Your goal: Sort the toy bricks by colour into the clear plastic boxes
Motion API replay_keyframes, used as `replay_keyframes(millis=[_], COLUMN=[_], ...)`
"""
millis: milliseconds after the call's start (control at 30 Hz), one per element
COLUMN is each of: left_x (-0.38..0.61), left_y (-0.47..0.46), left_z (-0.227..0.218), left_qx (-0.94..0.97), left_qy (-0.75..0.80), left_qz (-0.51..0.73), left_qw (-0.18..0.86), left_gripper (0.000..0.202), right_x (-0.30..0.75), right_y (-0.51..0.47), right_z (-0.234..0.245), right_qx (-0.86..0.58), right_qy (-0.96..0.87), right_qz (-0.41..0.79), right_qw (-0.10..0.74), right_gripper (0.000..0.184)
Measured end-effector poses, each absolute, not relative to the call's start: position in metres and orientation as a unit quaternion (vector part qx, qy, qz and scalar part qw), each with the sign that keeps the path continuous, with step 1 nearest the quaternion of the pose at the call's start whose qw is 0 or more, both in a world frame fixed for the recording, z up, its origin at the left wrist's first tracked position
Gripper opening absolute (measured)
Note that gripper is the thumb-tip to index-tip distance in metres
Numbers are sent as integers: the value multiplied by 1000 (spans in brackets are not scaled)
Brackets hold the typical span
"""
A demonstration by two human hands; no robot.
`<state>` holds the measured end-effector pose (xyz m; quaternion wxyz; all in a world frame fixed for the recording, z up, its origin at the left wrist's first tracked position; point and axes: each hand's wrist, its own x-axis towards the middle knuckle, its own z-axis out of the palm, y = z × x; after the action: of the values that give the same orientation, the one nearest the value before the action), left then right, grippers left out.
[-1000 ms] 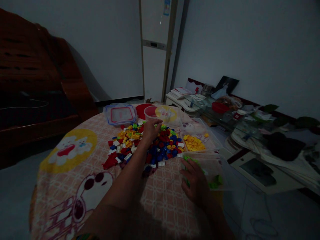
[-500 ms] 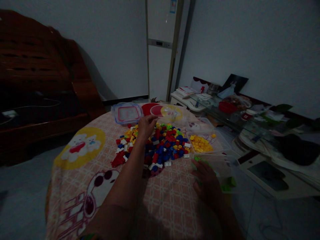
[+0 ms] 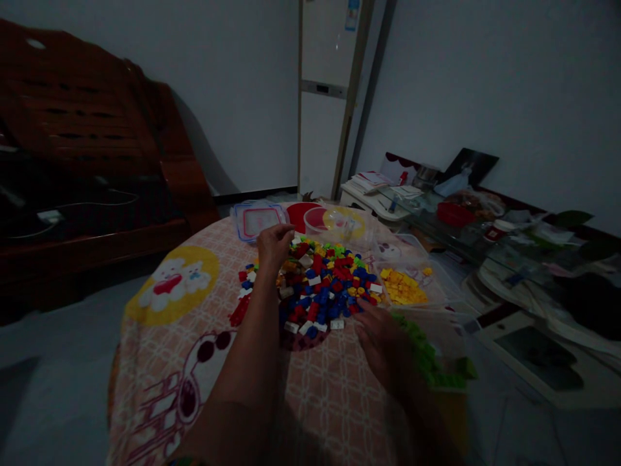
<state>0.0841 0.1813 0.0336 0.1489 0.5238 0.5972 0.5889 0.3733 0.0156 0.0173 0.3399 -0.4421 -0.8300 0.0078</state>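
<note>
Between left hand [image 3: 274, 246] and right hand [image 3: 383, 343], apart, grips unclear, a mixed brick pile [image 3: 326, 295] remains; yellow bricks [image 3: 402, 287] and green bricks [image 3: 429, 359] sit boxed rightward.

Bricks [image 3: 324, 294] glossy plastic; tubs [image 3: 451, 333] smooth plastic; tablecloth [image 3: 320, 395] matt cloth; bench [image 3: 92, 133] glossy wood

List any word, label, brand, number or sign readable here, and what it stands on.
No text can be read.
Blue-and-white sticker on the tall white appliance: too small.
Stacked papers: any print is too small and dim.
Red-and-white cup: any marking is blurred.
White toy bricks: any marks are too small.
</note>
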Motion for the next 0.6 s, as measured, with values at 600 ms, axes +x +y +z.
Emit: replay_keyframes(millis=[600], left_x=[88], left_y=[184], left_z=[18], left_qx=[528], left_qy=[626], left_qz=[552], left_qw=[160], left_gripper=[28], right_x=[292], right_y=[146], right_z=[36], right_qx=[-542], right_qy=[-736], right_qz=[81], right_qw=[398], right_gripper=[28])
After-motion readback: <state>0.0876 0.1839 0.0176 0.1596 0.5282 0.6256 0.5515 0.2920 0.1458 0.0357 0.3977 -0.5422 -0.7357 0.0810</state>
